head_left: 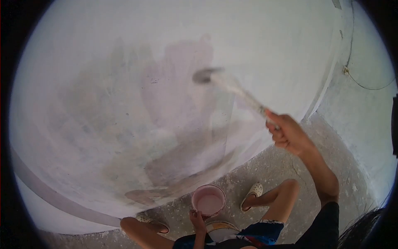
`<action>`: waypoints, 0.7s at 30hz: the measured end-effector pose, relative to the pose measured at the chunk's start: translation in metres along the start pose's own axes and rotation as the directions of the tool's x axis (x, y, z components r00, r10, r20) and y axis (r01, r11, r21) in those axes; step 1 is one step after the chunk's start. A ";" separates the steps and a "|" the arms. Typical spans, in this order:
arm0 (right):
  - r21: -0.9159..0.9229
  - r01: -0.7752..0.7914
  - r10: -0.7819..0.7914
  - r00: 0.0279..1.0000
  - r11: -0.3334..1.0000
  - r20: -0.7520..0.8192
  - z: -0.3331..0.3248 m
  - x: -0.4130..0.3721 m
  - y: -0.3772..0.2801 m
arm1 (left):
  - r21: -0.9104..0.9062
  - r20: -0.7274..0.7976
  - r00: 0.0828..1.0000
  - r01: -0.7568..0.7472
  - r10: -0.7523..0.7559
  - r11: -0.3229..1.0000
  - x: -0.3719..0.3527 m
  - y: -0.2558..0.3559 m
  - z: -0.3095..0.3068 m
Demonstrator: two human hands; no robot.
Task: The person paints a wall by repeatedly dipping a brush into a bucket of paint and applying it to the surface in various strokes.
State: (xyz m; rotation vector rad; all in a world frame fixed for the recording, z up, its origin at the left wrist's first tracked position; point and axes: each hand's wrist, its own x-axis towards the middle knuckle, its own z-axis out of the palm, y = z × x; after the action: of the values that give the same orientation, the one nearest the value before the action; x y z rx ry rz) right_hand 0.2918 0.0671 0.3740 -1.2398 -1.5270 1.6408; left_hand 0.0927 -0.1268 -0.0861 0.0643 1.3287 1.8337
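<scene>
Raised at the right, my right hand is wrapped round the handle of a long brush. The dark brush head, blurred, is at the pale wall, beside a damp pinkish patch. Low in the view, my left hand is closed on the near rim of a small pink bucket, which has pale pink liquid inside. Behind that hand, a larger white bucket stands between my legs, partly hidden.
Both my feet, in light clogs, are on the speckled concrete floor near the wall's base. A cable hangs from a small fitting on the right-hand wall. A band runs along the lower left wall.
</scene>
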 end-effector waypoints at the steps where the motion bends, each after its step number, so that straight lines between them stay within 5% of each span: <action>1: -0.012 0.099 -0.100 0.995 0.995 -0.026 -0.002 -0.003 -0.012 | 0.010 0.004 1.000 0.008 -0.008 1.000 0.001 -0.001 -0.001; 5: -0.036 0.304 -0.306 0.942 0.952 -0.139 -0.001 -0.013 -0.027 | -0.006 -0.009 1.000 0.003 -0.003 1.000 0.003 -0.001 -0.002; 9: -0.147 0.346 -0.368 0.914 0.927 -0.172 0.003 0.004 0.002 | 0.074 0.006 0.997 -0.079 0.079 0.994 0.015 -0.017 -0.016; 11: -0.785 0.373 -0.601 0.799 0.495 0.001 0.008 0.011 0.032 | 0.043 0.014 1.000 -0.023 0.022 0.999 0.008 -0.008 -0.010; 14: -0.877 0.289 -0.396 0.909 0.384 0.127 0.017 0.001 0.058 | -0.003 -0.022 0.999 -0.024 0.024 1.000 -0.002 0.004 0.002; 18: -0.904 0.325 -0.410 0.891 0.277 0.194 0.013 -0.002 0.057 | 0.054 -0.019 1.000 -0.009 0.010 0.999 0.009 -0.010 -0.010; 21: -0.918 0.330 -0.674 0.732 0.218 0.104 0.009 0.000 0.032 | 0.108 0.024 0.995 -0.095 0.093 0.990 0.016 -0.021 -0.018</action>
State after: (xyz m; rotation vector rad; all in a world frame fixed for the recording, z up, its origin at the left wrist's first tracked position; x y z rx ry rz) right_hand 0.2898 0.0576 0.3423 -1.1274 -2.3471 -0.0116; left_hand 0.0866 -0.1282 -0.1172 0.2046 1.4334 1.8332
